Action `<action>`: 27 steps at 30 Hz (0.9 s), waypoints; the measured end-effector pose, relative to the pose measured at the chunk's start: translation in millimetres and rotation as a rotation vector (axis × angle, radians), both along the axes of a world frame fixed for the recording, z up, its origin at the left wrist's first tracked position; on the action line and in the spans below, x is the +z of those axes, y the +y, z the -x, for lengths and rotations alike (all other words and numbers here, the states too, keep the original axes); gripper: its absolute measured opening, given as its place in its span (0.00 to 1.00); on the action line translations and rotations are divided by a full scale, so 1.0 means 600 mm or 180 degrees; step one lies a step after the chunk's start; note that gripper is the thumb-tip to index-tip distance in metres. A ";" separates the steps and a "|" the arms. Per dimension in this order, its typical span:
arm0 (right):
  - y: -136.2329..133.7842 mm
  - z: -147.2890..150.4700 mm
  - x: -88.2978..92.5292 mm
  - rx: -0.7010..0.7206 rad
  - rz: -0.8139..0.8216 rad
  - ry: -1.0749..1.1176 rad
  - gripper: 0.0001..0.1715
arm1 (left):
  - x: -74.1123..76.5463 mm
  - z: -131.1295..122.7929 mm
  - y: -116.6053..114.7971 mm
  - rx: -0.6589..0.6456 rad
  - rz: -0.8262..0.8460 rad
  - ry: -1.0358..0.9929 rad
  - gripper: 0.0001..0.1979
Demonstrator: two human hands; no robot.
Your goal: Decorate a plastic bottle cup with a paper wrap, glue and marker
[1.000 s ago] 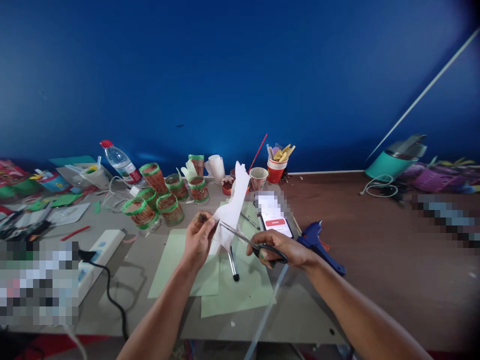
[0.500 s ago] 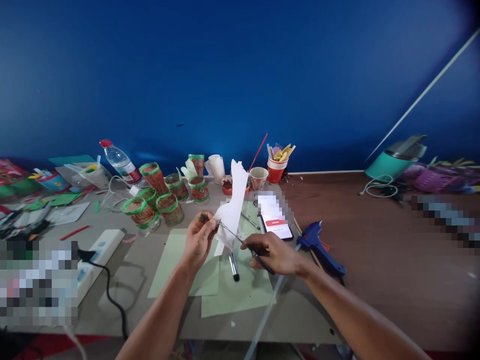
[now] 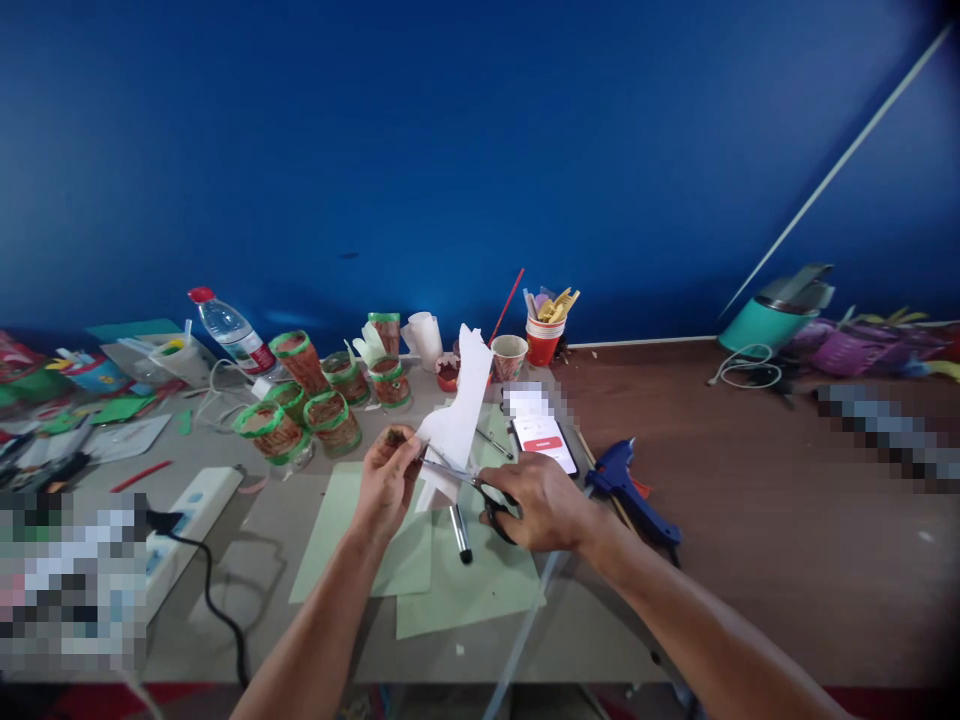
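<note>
Left hand (image 3: 386,480) pinches white paper strip (image 3: 457,415) upright above counter (image 3: 247,560). Right hand (image 3: 544,500) grips scissors (image 3: 469,482), blades apparently at the strip's lower edge.

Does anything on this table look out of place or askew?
The water bottle lies tilted, not upright, and one green-taped cup leans as well. The blue glue gun sits at the right edge of the table, perhaps partly over it. The white paper in the left hand and scissors in the right hand look ordinary.
</note>
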State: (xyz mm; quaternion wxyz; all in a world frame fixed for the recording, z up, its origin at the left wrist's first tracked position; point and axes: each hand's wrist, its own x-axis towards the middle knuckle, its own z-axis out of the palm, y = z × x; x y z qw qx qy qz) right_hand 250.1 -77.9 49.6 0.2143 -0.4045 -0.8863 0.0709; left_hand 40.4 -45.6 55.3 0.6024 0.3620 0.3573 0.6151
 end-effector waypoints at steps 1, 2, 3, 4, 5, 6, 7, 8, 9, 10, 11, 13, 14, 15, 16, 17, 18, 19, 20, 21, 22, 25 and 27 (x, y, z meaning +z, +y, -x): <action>0.001 0.000 -0.001 0.0001 -0.0033 -0.0025 0.18 | -0.001 0.000 0.000 0.0005 0.0006 -0.0011 0.12; 0.002 -0.001 -0.003 -0.0002 -0.0057 -0.0049 0.18 | -0.001 0.001 0.001 0.0012 0.0012 -0.0021 0.12; 0.002 -0.001 -0.004 -0.0007 -0.0075 -0.0068 0.18 | -0.001 0.001 0.001 0.0018 0.0019 -0.0030 0.12; 0.003 -0.002 -0.005 -0.0012 -0.0092 -0.0080 0.18 | -0.001 0.002 0.002 0.0026 0.0022 -0.0041 0.12; 0.004 -0.003 -0.005 -0.0013 -0.0106 -0.0086 0.18 | -0.001 0.002 0.002 0.0031 0.0029 -0.0050 0.13; 0.004 -0.003 -0.006 -0.0015 -0.0117 -0.0083 0.18 | 0.000 0.003 0.002 0.0040 0.0033 -0.0063 0.13; 0.005 -0.004 -0.006 -0.0012 -0.0127 -0.0066 0.18 | 0.000 0.004 0.002 0.0048 0.0033 -0.0077 0.13; 0.005 -0.005 -0.006 -0.0002 -0.0133 -0.0027 0.18 | 0.001 0.006 0.003 0.0051 0.0026 -0.0088 0.13; 0.005 -0.006 -0.005 0.0016 -0.0125 0.0037 0.18 | 0.001 0.006 0.003 0.0046 0.0015 -0.0095 0.13; 0.005 -0.006 -0.004 0.0041 -0.0091 0.0132 0.17 | 0.001 0.007 0.002 0.0037 0.0002 -0.0097 0.13; 0.005 -0.007 -0.003 0.0073 -0.0023 0.0256 0.16 | 0.002 0.007 0.002 0.0019 -0.0009 -0.0090 0.13; 0.004 -0.009 0.000 0.0135 0.0246 0.0608 0.12 | 0.002 0.007 0.002 -0.0006 -0.0031 -0.0064 0.12; 0.004 -0.009 0.002 0.0179 0.0484 0.0836 0.12 | 0.001 0.006 0.002 -0.0008 -0.0041 -0.0054 0.13; 0.004 -0.010 0.002 0.0228 0.0806 0.1100 0.13 | 0.001 0.006 0.002 -0.0014 -0.0055 -0.0045 0.12; 0.003 -0.011 0.002 0.0296 0.1195 0.1388 0.15 | -0.001 0.006 0.002 -0.0024 -0.0078 -0.0037 0.12; 0.003 -0.012 0.002 0.0385 0.1632 0.1682 0.19 | -0.002 0.005 0.002 -0.0035 -0.0105 -0.0033 0.12; 0.002 -0.012 0.001 0.0508 0.2092 0.1944 0.24 | -0.003 0.005 0.002 -0.0052 -0.0126 -0.0029 0.12; 0.002 -0.012 0.000 0.0651 0.2529 0.2156 0.28 | -0.005 0.005 0.002 -0.0077 -0.0133 -0.0016 0.12; 0.002 -0.012 -0.001 0.0794 0.2890 0.2311 0.32 | -0.006 0.005 0.002 -0.0098 -0.0131 0.0006 0.12; 0.002 -0.012 -0.002 0.0942 0.3165 0.2400 0.35 | -0.007 0.005 0.002 -0.0120 -0.0123 0.0037 0.12; 0.002 -0.012 -0.003 0.1067 0.3354 0.2439 0.37 | -0.008 0.005 0.002 -0.0134 -0.0114 0.0070 0.13; 0.004 -0.011 -0.005 0.1191 0.3554 0.2471 0.39 | -0.009 0.005 0.001 -0.0196 -0.0113 0.0141 0.12; 0.006 -0.011 -0.006 0.1162 0.3581 0.2497 0.38 | -0.009 0.004 0.001 -0.0229 -0.0113 0.0126 0.12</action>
